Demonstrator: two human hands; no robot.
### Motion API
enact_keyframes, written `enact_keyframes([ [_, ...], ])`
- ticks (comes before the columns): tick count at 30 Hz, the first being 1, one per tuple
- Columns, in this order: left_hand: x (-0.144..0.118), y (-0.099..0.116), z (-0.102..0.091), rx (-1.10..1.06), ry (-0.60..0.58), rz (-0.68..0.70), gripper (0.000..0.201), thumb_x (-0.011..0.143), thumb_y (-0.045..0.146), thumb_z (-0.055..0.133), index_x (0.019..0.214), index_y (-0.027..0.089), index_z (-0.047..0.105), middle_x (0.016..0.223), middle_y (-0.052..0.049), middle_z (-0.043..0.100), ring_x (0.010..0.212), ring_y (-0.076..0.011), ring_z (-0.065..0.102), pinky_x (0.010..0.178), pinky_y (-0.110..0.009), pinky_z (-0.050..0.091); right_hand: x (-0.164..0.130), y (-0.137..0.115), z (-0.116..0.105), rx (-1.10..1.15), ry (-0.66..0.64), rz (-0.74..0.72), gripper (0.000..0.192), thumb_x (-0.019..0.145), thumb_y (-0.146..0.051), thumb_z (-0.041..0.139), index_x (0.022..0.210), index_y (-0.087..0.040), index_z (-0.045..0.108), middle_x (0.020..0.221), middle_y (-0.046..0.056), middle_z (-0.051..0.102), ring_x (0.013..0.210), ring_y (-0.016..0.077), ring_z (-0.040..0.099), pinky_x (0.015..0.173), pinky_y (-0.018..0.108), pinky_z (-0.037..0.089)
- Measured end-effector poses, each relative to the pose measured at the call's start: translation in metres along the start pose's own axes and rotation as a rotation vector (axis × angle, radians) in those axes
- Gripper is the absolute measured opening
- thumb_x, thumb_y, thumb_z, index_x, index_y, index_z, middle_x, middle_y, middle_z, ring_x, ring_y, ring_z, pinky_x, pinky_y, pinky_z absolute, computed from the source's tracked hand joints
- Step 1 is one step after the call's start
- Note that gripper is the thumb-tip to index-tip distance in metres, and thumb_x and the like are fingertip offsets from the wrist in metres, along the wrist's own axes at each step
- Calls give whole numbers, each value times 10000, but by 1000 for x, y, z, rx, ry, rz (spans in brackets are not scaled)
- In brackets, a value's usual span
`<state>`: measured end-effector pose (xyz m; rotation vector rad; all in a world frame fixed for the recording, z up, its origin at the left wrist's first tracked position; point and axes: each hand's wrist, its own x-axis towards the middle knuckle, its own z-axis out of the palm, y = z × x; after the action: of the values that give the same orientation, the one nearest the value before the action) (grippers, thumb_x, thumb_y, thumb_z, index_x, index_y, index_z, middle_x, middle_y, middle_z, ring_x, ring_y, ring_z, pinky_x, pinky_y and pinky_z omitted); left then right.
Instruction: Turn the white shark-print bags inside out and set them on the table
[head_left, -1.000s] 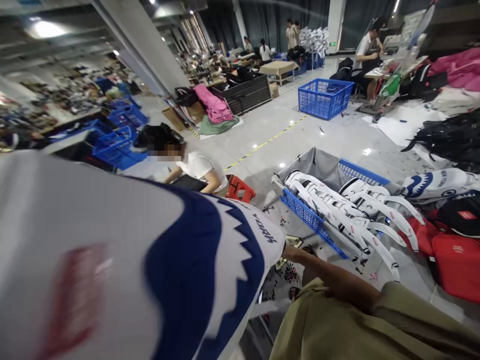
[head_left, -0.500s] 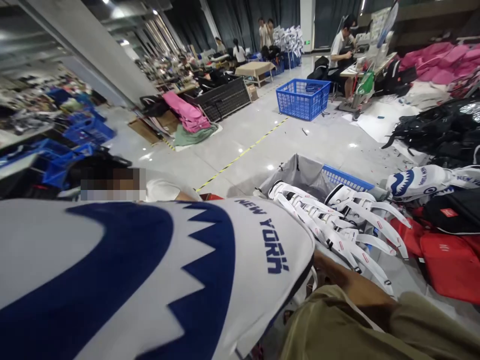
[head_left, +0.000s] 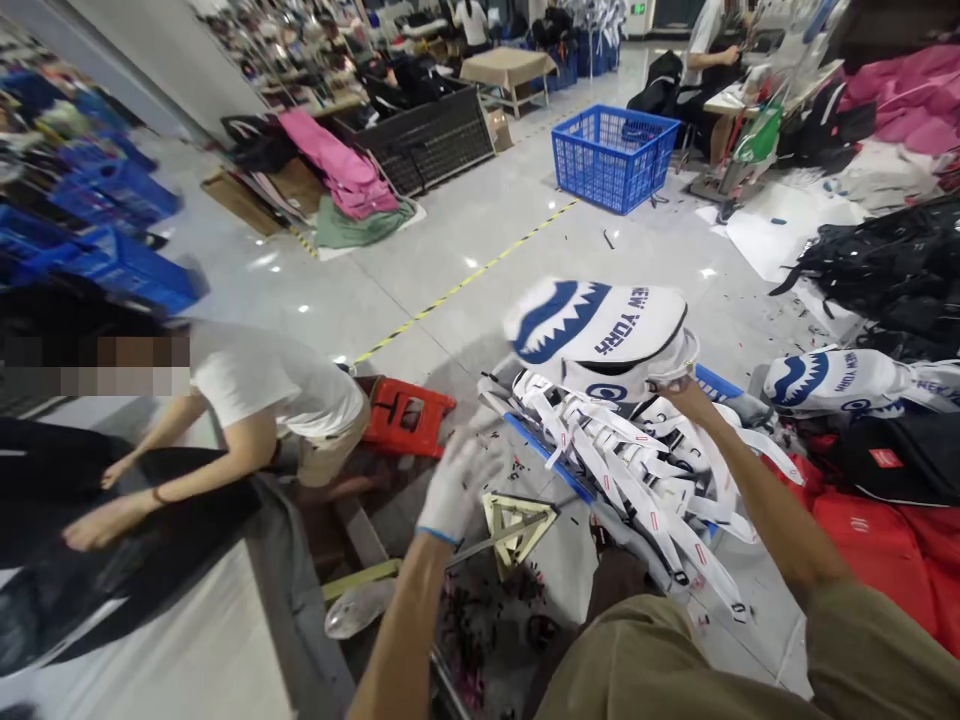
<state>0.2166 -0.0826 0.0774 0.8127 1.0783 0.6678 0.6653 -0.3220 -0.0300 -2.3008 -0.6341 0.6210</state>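
A white backpack [head_left: 600, 325] with a blue jagged-tooth print and NEW YORK lettering lies tilted above a heap of white backpacks with loose straps [head_left: 615, 460]. My right hand [head_left: 673, 392] is closed on its near right edge, with the fingers partly hidden by the bag. My left hand [head_left: 459, 482], in a white glove, is held apart from the bags over the floor, left of the heap. Its fingers are blurred but look spread, and nothing shows in them.
A co-worker in a white shirt [head_left: 270, 380] bends over dark cloth at left, beside a red stool [head_left: 409, 415]. A metal stand [head_left: 517, 530] is below my left hand. Red bags [head_left: 862, 540] lie at right; a blue crate [head_left: 615, 155] stands ahead.
The printed backpack has moved from close before the camera, away and right, onto the strap heap. Both my hands have come into view, and the camera has tilted down.
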Motion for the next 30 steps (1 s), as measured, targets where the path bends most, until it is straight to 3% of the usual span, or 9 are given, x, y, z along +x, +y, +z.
enact_keyframes([
  [2,-22,-55,-10,47,49,-156,723,976,329,840,1622,203,540,1231,-151,798,990,-267,835,893,-414,691,11,41,8,-426,-100,148,948,937,-450,805,1742,-137,413,1531,271,672,1337,410,688,1078,497,542],
  [4,-52,-106,-34,67,154,-329,709,945,296,856,1579,173,563,1197,-150,802,909,-243,827,846,-365,672,7,79,22,-682,-176,234,913,993,-277,708,1803,-142,311,1546,324,626,1335,446,697,1086,550,522],
  [7,-102,-170,-75,54,330,-585,651,944,271,826,1542,179,583,1099,-137,807,860,-250,820,860,-363,642,-12,123,42,-777,-238,255,692,1046,-157,522,1736,-135,481,1460,370,632,1288,462,718,1056,567,504],
  [10,-142,-208,-102,0,469,-726,623,990,304,750,1578,210,566,1142,-154,810,924,-279,832,928,-390,621,-22,148,46,-835,-293,258,622,1073,-171,450,1685,-154,562,1379,364,654,1229,443,732,993,532,497],
  [15,-161,-221,-100,-55,547,-728,520,1026,295,684,1527,188,601,1078,-132,801,867,-261,818,863,-359,611,-6,158,34,-913,-317,245,568,1017,-232,599,1570,-116,663,1397,371,628,1255,455,689,967,512,476],
  [20,-147,-221,-72,-85,427,-672,344,947,232,788,1268,187,672,939,-68,779,733,-193,761,681,-276,567,27,136,46,-925,-347,196,426,970,-147,560,1319,-51,785,1227,337,725,1211,419,718,981,488,505],
  [26,-142,-227,-59,-99,343,-655,424,829,234,906,1191,182,693,812,-38,742,664,-178,721,597,-243,520,39,119,61,-934,-260,114,602,970,-203,599,1543,-21,641,1485,437,605,1413,494,608,988,566,542],
  [28,-145,-230,-62,-93,337,-659,456,797,258,942,1178,192,699,811,-34,736,663,-175,722,595,-238,513,35,119,56,-934,-279,132,598,971,-238,601,1530,-37,662,1399,432,663,1325,504,673,928,579,562],
  [30,-149,-233,-67,-101,339,-660,502,767,286,978,1178,202,701,837,-38,744,665,-170,721,601,-237,516,29,121,49,-928,-331,149,525,984,-235,563,1457,-76,726,1232,368,754,1167,457,762,878,545,576],
])
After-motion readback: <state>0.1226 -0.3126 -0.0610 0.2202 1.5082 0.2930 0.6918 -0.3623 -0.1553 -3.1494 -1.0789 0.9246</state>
